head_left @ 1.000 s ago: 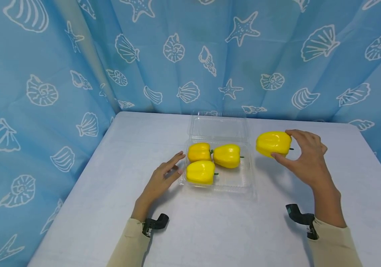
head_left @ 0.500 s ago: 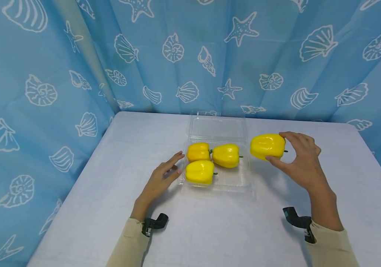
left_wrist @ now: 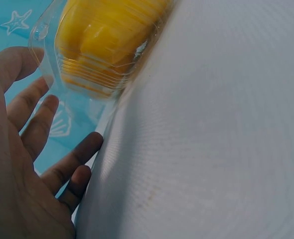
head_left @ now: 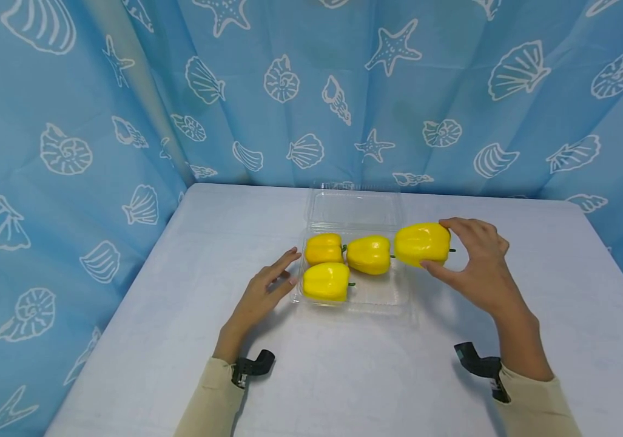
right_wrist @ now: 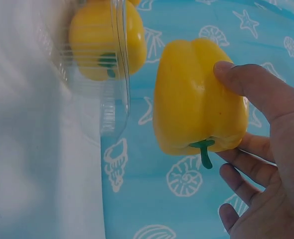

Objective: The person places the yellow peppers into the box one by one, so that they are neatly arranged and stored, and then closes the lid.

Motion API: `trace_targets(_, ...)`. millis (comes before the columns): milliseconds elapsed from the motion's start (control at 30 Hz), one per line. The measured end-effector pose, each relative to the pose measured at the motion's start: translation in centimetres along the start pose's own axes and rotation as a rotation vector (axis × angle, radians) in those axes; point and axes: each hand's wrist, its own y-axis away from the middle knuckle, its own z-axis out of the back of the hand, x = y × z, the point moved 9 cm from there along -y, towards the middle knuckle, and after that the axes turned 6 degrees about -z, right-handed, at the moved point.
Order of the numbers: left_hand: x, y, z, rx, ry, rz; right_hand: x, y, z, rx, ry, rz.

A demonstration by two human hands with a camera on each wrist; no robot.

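My right hand point(head_left: 477, 264) pinches a yellow bell pepper point(head_left: 422, 244) between thumb and fingers, its green stem pointing right. It hangs at the right edge of a clear plastic clamshell box point(head_left: 377, 294) and overlaps that edge in the head view. Three more yellow peppers lie in the box: one at the back left point(head_left: 324, 249), one at the front left point(head_left: 326, 281) and one in the middle point(head_left: 369, 255). My left hand point(head_left: 259, 294) has relaxed, spread fingers, with fingertips right at the box's left wall. The right wrist view shows the held pepper point(right_wrist: 199, 99) beside the box wall.
The box's clear lid point(head_left: 355, 208) lies folded back toward the far table edge. A white cloth covers the table point(head_left: 180, 315). Behind and to the left hangs a blue curtain point(head_left: 142, 91) with white shell and starfish prints.
My right hand has carried the pepper leftward and slightly nearer, from the right of the box to its right edge. My left hand and the other peppers stay in place.
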Motion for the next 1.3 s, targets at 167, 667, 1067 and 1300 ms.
trace_targets(167,0.0,0.0,0.0,0.0,-0.002,0.008,0.7,0.2,-0.3,0.011,-0.011,0.034)
trace_targets(667,0.0,0.0,-0.1,-0.001,-0.003,-0.002,2.2,0.7,-1.4,0.036,-0.028,0.105)
trace_targets(1067,0.1,0.0,-0.1,0.001,-0.009,-0.004,3.7,1.1,-2.2,0.059,-0.012,0.148)
trace_targets(1300,-0.1,0.1,0.1,-0.002,-0.003,-0.01,4.7,1.5,-3.0,0.088,-0.007,0.178)
